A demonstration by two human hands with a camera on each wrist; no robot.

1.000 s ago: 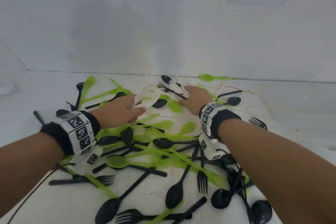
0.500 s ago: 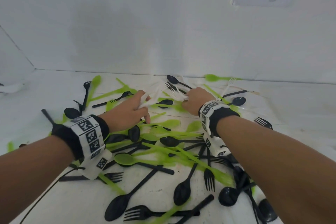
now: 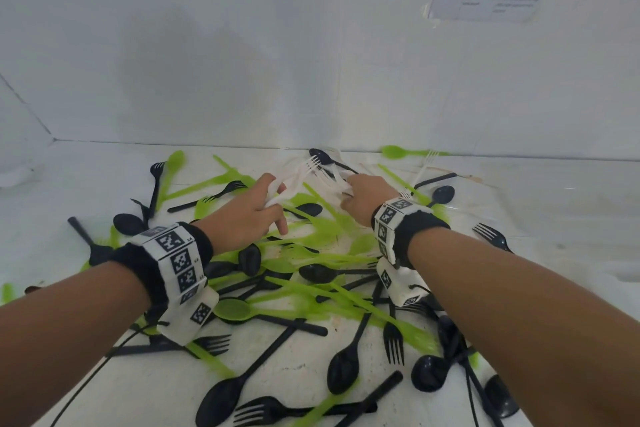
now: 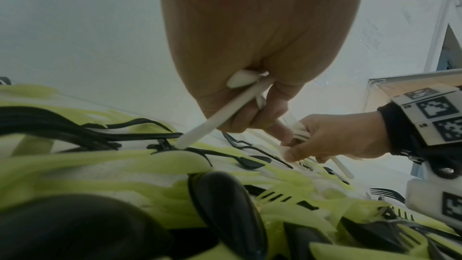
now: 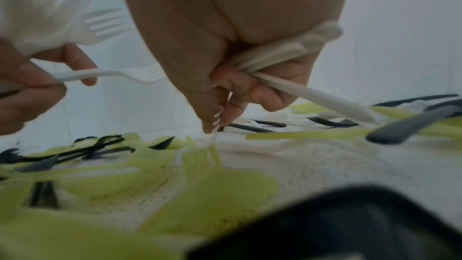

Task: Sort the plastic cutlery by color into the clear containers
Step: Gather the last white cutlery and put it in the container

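White cutlery [image 3: 294,180] in both hands

Bare forearms; each wrist wears a black band [image 3: 420,236] ringed with white marker-printed blocks [image 3: 180,263], thin black cable [image 3: 79,388] trailing left

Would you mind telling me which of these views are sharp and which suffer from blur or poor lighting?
Head view: evenly lit and mostly sharp, though the green cutlery smears near the middle. Left wrist view: dim, the left hand fairly clear, the foreground black spoon soft. Right wrist view: the right hand readable, the foreground heavily blurred.
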